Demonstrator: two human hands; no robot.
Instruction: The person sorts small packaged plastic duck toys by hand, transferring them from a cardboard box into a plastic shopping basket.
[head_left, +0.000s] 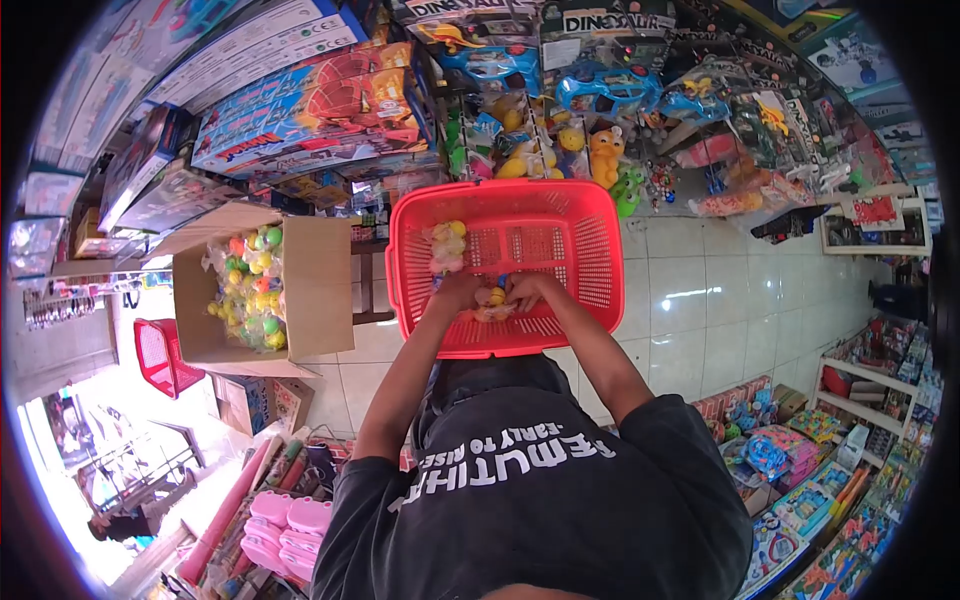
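Observation:
Both hands are inside a large red plastic basket (505,187). My left hand (458,292) reaches in at the left of a clear bag of small balls (494,303), its fingers mostly hidden. At the bag's right side is my right hand (524,290), its fingers bent and pressed together at the plastic. Another clear bag with yellow and pink balls (448,246) lies along the basket's left inner side, just beyond my left hand.
An open cardboard box (318,286) with several bagged colourful balls (250,285) stands left of the basket. Boxed toys (310,110) and hanging toy packs (605,90) line the far side. A smaller red basket (165,357) is at the left. Tiled floor (705,300) extends right.

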